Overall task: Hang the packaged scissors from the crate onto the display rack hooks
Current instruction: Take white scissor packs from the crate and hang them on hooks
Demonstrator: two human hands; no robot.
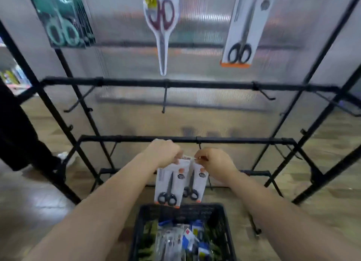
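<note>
Head view. Lower centre: the left hand [163,151] pinches the top of the first pack [168,182] of scissors. The right hand [214,161] pinches the top of the second pack [196,182], which overlaps the first. Both hands have their fingers curled, just below the lower bar of the black rack [175,83]. Bottom centre: a black crate [181,207] holding more packs stands on the wood-look floor [35,198]. A ribbed translucent panel [195,114] backs the rack. Across the top hang a teal pack [60,16], red scissors [161,26] and a white pack [244,26].
</note>
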